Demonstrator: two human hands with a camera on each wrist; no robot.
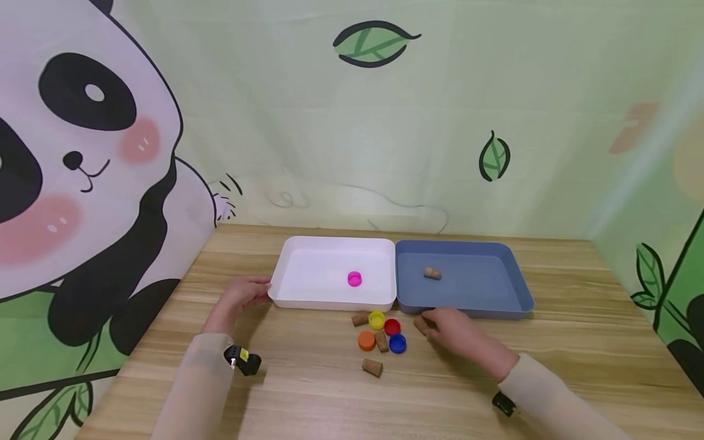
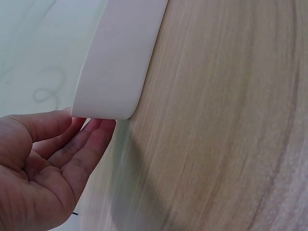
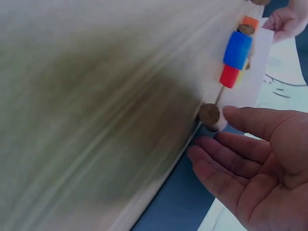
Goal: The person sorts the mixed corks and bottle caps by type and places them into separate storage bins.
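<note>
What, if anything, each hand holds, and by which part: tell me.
The left hand holds the white tray by its near-left corner. The right hand is at one end of a cork stopper; whether it pinches that end cannot be told.

A wood-grain table [image 1: 308, 397] runs to a pale green backdrop [image 1: 297, 122] at the far side. A large printed panda [image 1: 110, 195] covers its left; an outlined leaf [image 1: 371, 44] and a smaller leaf [image 1: 494, 159] lie rightward. Farther right, a faded reddish mark [image 1: 634, 127] may be lettering.
</note>
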